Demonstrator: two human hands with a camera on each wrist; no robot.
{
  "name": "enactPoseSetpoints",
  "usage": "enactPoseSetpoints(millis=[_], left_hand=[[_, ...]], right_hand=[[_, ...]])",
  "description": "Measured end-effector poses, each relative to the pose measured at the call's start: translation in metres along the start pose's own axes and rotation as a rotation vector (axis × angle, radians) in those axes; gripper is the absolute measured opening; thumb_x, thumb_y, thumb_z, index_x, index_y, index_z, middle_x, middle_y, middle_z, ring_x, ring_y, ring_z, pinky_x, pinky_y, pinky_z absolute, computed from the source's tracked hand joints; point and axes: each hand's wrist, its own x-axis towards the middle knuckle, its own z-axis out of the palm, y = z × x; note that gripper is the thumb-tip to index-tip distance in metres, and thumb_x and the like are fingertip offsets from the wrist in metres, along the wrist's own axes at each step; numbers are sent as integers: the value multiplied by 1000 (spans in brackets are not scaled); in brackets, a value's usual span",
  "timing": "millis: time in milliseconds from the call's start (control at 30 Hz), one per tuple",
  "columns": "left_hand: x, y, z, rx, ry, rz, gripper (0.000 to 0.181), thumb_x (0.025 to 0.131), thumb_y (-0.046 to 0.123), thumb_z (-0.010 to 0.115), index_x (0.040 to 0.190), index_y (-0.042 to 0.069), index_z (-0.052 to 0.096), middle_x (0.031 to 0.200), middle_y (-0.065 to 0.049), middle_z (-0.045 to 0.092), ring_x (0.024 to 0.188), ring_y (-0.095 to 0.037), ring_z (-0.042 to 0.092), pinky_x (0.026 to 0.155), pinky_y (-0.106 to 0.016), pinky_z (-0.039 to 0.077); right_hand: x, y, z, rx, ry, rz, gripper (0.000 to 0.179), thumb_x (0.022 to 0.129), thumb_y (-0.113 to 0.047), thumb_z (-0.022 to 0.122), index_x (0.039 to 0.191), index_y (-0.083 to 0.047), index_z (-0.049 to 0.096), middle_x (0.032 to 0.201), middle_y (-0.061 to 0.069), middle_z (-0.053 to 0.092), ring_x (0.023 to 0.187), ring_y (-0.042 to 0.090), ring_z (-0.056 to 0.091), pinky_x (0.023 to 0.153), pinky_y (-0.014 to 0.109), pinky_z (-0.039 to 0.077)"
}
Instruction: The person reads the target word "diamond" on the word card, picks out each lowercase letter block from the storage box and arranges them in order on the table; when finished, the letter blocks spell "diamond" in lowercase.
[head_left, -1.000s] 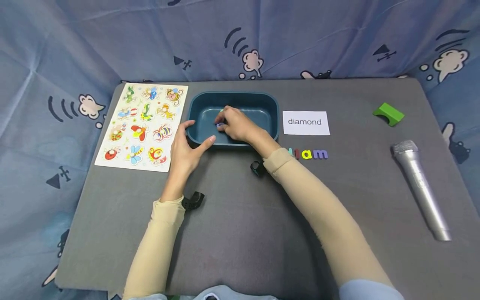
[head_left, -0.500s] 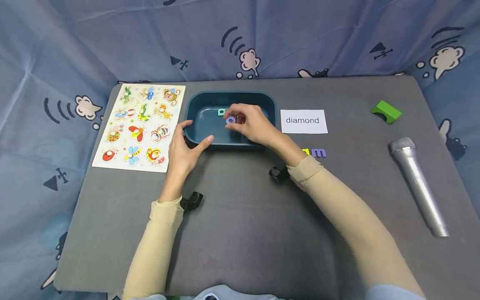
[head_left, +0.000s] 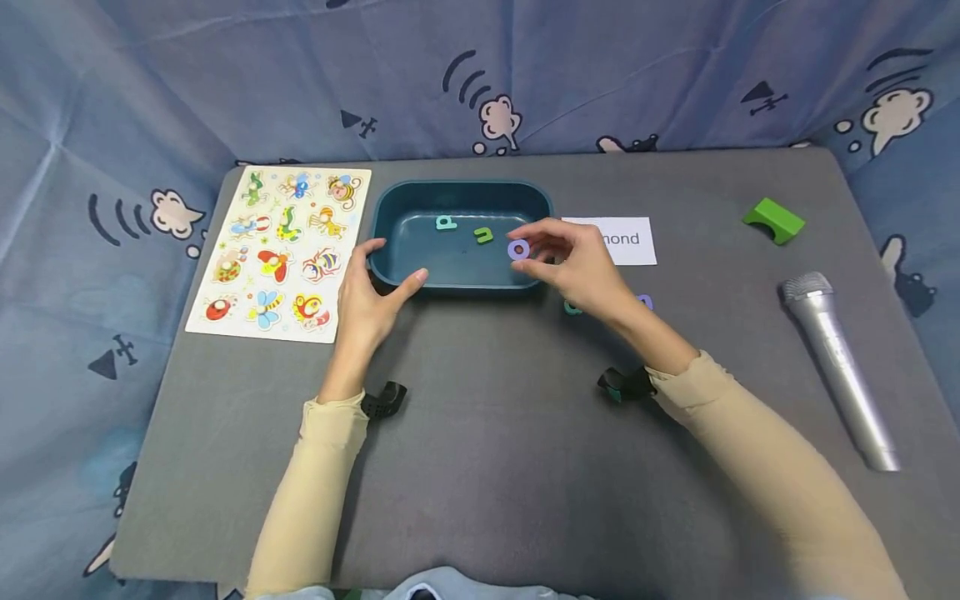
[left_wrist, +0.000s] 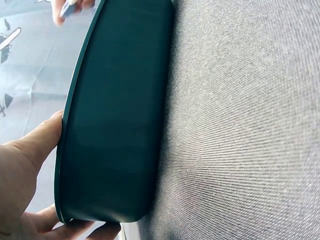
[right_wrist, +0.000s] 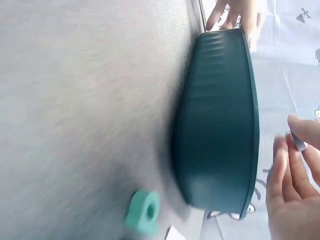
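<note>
A purple letter o (head_left: 518,250) is pinched between the thumb and fingers of my right hand (head_left: 588,262), over the right front rim of the dark teal bin (head_left: 465,289). My left hand (head_left: 366,304) grips the bin's left front corner, its thumb on the front rim (left_wrist: 70,95) and its fingers round the end. Inside the bin lie a turquoise letter (head_left: 446,222) and a green letter n (head_left: 483,236). On the table, a teal-green letter (right_wrist: 142,212) and part of a purple letter (head_left: 646,301) show beside the right hand, which hides the space between them.
A white card (head_left: 633,242), partly covered by the right hand, lies right of the bin. An insect sticker board (head_left: 277,254) lies to the left. Far right are a green arch block (head_left: 775,221) and a silver microphone (head_left: 840,371).
My right hand has lifted the purple o and carried it rightward from inside the bin to its right rim. The green n is uncovered. My left hand stays on the bin.
</note>
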Motion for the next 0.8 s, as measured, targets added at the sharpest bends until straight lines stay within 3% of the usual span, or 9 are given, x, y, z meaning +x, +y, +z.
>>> enactPoseSetpoints(millis=[233,300,400,800], left_hand=[[0,0,0,3,0,-10,81,89,44,85,154,13,48,162,-14,49,153,-32,43,124,-52,34],[0,0,0,1,1,-12,81,89,44,85,154,13,48,162,-15,48,153,-32,43,124,-52,34],[0,0,0,-3,3,-14,81,89,43,85,154,12,49,162,-15,49,153,-33,43,125,-52,34],[-1,2,1,6,-10,-30,82,89,44,85,155,14,47,163,-15,47,154,-33,42,125,-53,34]], right_hand=[[-26,10,-27,-77,96,-35,30,88,-4,85,117,-7,79,101,1,75,80,15,62,61,20,50],[-33,13,-35,-99,112,-38,31,87,-3,86,117,-7,79,101,-3,76,81,15,63,61,20,50],[-46,18,-49,-146,145,-33,33,86,-2,87,117,-6,79,105,-10,77,89,12,63,74,18,49],[-82,46,-107,-342,280,216,29,88,-7,86,116,-7,79,85,-34,64,80,-5,59,70,11,42]])
